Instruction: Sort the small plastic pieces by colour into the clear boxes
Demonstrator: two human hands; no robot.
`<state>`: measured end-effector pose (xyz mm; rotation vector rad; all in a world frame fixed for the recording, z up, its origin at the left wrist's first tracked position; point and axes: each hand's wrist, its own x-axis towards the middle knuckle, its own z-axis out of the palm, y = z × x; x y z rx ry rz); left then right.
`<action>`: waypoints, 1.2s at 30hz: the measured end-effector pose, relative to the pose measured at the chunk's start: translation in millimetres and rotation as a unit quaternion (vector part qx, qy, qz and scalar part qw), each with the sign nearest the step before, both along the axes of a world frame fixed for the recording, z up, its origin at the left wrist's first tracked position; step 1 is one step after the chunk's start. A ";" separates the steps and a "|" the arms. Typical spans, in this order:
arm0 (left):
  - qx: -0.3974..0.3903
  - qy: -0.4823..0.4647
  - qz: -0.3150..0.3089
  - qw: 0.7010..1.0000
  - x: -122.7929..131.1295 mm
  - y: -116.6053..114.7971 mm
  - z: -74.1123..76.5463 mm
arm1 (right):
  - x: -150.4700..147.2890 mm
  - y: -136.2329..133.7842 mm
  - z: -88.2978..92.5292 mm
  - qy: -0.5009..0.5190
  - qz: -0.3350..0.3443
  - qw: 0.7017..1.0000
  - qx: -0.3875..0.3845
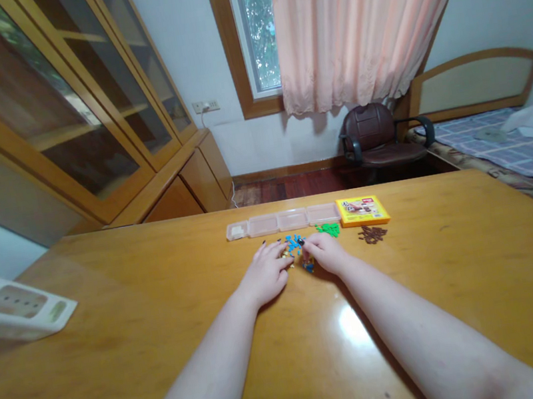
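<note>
Both my hands rest on a glossy wooden table (pixel 117 344), close together near its far middle. My left hand (pixel 266 272) lies palm down with fingers stretched toward a small heap of blue pieces (pixel 294 243). My right hand (pixel 324 252) is curled, its fingertips pinched on a small dark piece at the edge of the blue heap; more small coloured bits lie under it. A green heap (pixel 328 229) sits just right of the blue one, and a brown heap (pixel 372 233) farther right.
A clear compartment box (pixel 282 221) lies behind the heaps, with a yellow box (pixel 362 210) to its right. A white carton (pixel 11 309) lies at the table's left edge. Beyond are a glass-door cabinet (pixel 80 107), an office chair (pixel 378 138) and a bed (pixel 516 146).
</note>
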<state>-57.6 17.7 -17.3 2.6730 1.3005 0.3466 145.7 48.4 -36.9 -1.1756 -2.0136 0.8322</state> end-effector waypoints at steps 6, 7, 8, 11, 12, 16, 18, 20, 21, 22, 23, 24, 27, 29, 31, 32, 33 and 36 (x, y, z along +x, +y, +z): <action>-0.002 0.006 0.010 1.000 1.2 -1.0 1.2 | -1.5 0.9 0.8 -0.033 -0.036 0.999 0.000; -0.003 0.004 0.011 1.000 1.5 -1.2 1.1 | -1.6 1.3 1.4 -0.037 -0.055 0.998 0.001; -0.003 0.000 0.011 1.000 1.7 -1.4 1.2 | -1.5 1.6 2.0 -0.039 -0.072 0.997 0.004; -0.009 -0.009 -0.021 1.000 2.2 -2.7 2.4 | -0.8 2.0 3.2 -0.031 -0.098 0.995 0.018; -0.012 -0.009 -0.038 0.999 2.3 -3.1 2.7 | -0.5 1.9 3.0 -0.023 -0.095 0.995 0.021; -0.013 -0.003 -0.052 0.999 2.4 -2.8 -0.1 | 0.2 0.8 -0.1 0.008 -0.057 0.998 0.002; -0.009 0.000 -0.024 1.000 2.5 -1.9 -2.7 | 0.3 0.1 -1.8 0.010 -0.039 0.999 -0.010; -0.003 0.001 -0.005 1.000 3.0 -1.8 -3.9 | 0.2 -0.7 -2.6 0.005 -0.026 1.000 -0.014; -0.001 0.000 -0.005 1.000 3.6 -2.2 -3.7 | 0.1 -1.1 -2.5 0.004 -0.019 1.000 -0.016; 0.000 -0.001 -0.014 1.000 4.2 -2.9 -3.0 | -0.1 -1.5 -2.2 0.004 -0.013 1.000 -0.018; -0.002 -0.001 -0.029 1.000 5.1 -3.9 -2.0 | -0.3 -1.9 -1.7 0.005 -0.008 1.000 -0.021; -0.005 -0.001 -0.045 0.999 6.0 -4.9 -0.9 | -0.5 -2.2 -1.1 0.009 -0.004 1.000 -0.025; -0.013 0.003 -0.069 0.998 8.1 -6.8 1.4 | -0.8 -2.7 0.4 0.018 -0.002 0.999 -0.030; -0.012 0.003 -0.063 0.998 8.0 -6.5 2.0 | -0.5 -2.8 0.6 0.015 0.000 0.999 -0.029; -0.007 0.002 -0.050 0.999 6.7 -5.6 2.8 | 0.1 -2.9 0.3 0.010 0.005 1.000 -0.029; -0.005 0.001 -0.045 0.999 5.8 -5.3 3.5 | 0.4 -2.9 0.0 0.010 0.009 0.999 -0.032; -0.002 0.000 -0.040 0.999 4.9 -5.1 4.5 | 0.6 -3.1 -0.4 0.011 0.015 0.999 -0.036; 0.005 -0.005 -0.035 0.999 3.5 -6.0 8.7 | 0.8 -3.3 -1.3 0.006 0.045 0.998 -0.049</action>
